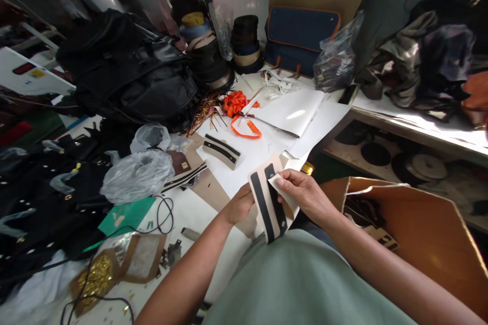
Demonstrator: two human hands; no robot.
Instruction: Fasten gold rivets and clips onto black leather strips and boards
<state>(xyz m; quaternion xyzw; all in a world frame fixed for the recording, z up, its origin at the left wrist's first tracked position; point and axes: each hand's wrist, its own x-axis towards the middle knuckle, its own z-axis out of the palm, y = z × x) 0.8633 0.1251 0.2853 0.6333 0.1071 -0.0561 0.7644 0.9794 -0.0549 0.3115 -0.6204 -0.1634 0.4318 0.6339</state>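
Observation:
A beige panel with two black strips and small metal studs (262,203) is held in front of my body, tilted. My left hand (240,205) grips its left edge, with some fingers hidden behind it. Between thumb and fingers, my right hand (303,193) pinches a pale curled flap (285,198) at the panel's right side; whether this is a separate sheet or part of the panel I cannot tell. On the table lie a similar striped panel (221,151) and another striped piece (185,177), beyond my left hand.
An open cardboard box (423,218) with striped pieces stands at my right. Orange ribbon (247,129) and white sheets (292,111) lie farther back. To the left are a plastic bag (139,175), brass-coloured bits (93,274), a black cable (168,213) and a large black bag (133,71).

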